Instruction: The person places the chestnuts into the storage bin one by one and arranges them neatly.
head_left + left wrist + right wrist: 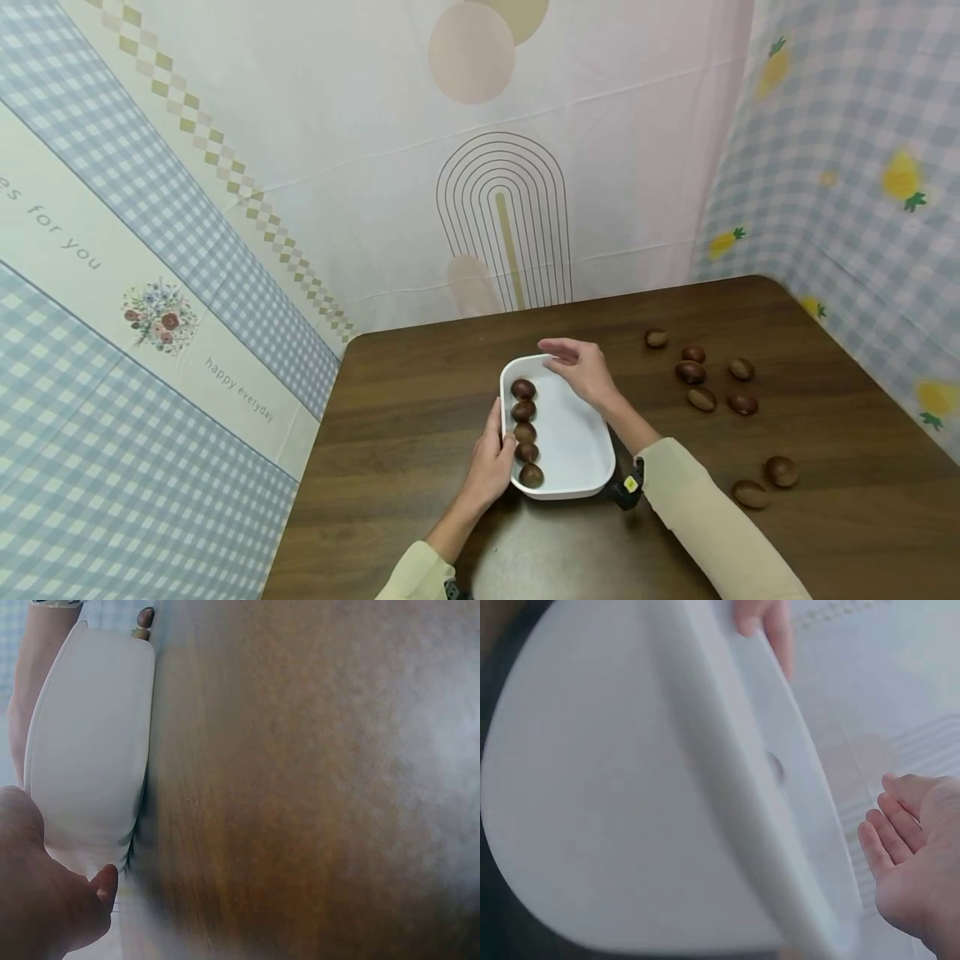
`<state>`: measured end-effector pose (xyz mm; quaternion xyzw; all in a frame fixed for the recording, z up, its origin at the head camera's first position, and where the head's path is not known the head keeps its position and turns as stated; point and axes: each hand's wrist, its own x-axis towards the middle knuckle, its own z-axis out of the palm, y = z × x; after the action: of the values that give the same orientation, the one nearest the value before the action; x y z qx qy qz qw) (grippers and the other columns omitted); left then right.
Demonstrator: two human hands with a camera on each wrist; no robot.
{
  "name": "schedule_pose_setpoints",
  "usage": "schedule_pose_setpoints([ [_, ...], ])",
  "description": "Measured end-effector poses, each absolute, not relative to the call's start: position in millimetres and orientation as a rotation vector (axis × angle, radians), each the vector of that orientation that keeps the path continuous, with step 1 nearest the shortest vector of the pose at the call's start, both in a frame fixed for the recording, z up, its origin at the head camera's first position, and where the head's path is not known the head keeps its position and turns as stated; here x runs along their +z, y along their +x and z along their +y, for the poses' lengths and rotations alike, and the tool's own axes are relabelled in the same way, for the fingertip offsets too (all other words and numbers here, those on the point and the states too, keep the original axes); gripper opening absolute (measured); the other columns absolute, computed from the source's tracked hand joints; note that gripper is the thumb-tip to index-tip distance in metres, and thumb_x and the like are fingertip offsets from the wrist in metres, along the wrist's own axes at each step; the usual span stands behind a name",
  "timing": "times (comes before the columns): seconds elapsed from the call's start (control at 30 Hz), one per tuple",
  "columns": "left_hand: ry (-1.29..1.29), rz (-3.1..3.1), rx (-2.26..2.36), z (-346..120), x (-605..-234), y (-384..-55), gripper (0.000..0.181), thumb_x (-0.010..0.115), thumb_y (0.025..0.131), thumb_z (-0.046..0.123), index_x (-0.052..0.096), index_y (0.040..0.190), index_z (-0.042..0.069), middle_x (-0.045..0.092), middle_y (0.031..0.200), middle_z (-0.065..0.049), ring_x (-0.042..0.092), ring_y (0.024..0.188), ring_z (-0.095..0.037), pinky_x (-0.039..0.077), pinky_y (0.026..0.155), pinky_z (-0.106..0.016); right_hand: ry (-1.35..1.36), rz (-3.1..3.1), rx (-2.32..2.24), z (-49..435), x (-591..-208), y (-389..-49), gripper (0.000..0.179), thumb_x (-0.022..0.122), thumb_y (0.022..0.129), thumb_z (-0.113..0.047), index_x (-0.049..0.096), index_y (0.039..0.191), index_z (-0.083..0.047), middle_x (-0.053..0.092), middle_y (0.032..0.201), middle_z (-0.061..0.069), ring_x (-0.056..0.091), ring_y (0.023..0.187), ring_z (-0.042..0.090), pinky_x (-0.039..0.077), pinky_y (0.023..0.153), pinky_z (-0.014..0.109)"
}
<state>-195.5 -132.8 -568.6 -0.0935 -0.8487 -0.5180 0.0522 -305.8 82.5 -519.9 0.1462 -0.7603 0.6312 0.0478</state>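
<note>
A white rectangular dish [573, 433] with rounded corners rests on the wooden table, and several brown chestnuts [525, 433] form a row along its left wall. My left hand [492, 458] grips that left side, thumb over the rim and fingers outside. In the left wrist view, the left hand [56, 889] lies at the outer wall of the dish [94, 742]. Over the far right corner of the dish hovers my right hand [581, 369], its fingers loosely extended. The right wrist view shows that right hand [915, 847] holding nothing, beside the dish [607, 787].
To the right, a loose group of chestnuts [691, 372] lies on the table [420, 392]. Two more chestnuts [782, 472] sit nearer, by the right sleeve [712, 508]. Patterned cloth [360, 167] hangs behind the table and at both sides.
</note>
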Motion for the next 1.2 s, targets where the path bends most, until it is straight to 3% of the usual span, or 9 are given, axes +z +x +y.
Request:
schedule_pose_setpoints([
  [0.13, -0.272, -2.584, -1.588, -131.9, -567.7, -194.7, 0.068, 0.049, 0.105, 0.005, 0.026, 0.169, 0.006, 0.043, 0.164, -0.02, 0.048, 0.145, -0.031, 0.035, 0.12, -0.055, 0.441, -2.219, 1.992, 103.0, -517.6, -309.2, 0.038, 0.073, 0.099, 0.001, 0.068, 0.136, 0.006, 0.068, 0.137, 0.024, 0.062, 0.13, 0.041, 0.054, 0.098, 0.021],
  [0.4, -0.253, -2.591, -1.577, -131.6, -567.2, -194.7, 0.067, 0.049, 0.106, 0.005, 0.025, 0.169, 0.005, 0.044, 0.163, -0.02, 0.047, 0.146, -0.032, 0.035, 0.12, -0.056, 0.319, -2.098, 1.978, 160.6, -517.5, -306.0, 0.047, 0.075, 0.098, -0.002, 0.063, 0.142, 0.006, 0.062, 0.144, 0.027, 0.059, 0.134, 0.038, 0.051, 0.098, 0.017],
  [0.7, -0.244, -2.593, -1.578, -129.3, -566.2, -194.6, 0.067, 0.05, 0.106, 0.006, 0.025, 0.169, 0.006, 0.044, 0.164, -0.02, 0.048, 0.144, -0.033, 0.036, 0.119, -0.056, 0.106, -2.075, 1.9, 230.8, -520.6, -285.7, 0.053, 0.077, 0.098, -0.009, 0.06, 0.148, 0.002, 0.064, 0.148, 0.01, 0.063, 0.121, -0.003, 0.049, 0.098, 0.013],
  [1.03, -0.26, -2.585, -1.59, -128.3, -566.7, -193.7, 0.067, 0.05, 0.107, 0.005, 0.025, 0.169, 0.006, 0.044, 0.163, -0.02, 0.051, 0.142, -0.034, 0.037, 0.117, -0.056, -0.054, -2.245, 1.751, 293.1, -536.0, -221.9, 0.058, 0.077, 0.1, -0.022, 0.059, 0.152, -0.005, 0.066, 0.142, -0.014, 0.059, 0.114, -0.015, 0.047, 0.09, 0.006],
  [1.2, -0.264, -2.568, -1.615, -127.6, -566.7, -193.3, 0.066, 0.049, 0.107, 0.005, 0.025, 0.169, 0.007, 0.046, 0.162, -0.021, 0.053, 0.14, -0.034, 0.039, 0.116, -0.056, -0.074, -2.326, 1.72, 305.4, -546.8, -182.2, 0.057, 0.076, 0.1, -0.026, 0.06, 0.151, -0.006, 0.067, 0.14, -0.015, 0.061, 0.111, -0.015, 0.049, 0.086, 0.006],
])
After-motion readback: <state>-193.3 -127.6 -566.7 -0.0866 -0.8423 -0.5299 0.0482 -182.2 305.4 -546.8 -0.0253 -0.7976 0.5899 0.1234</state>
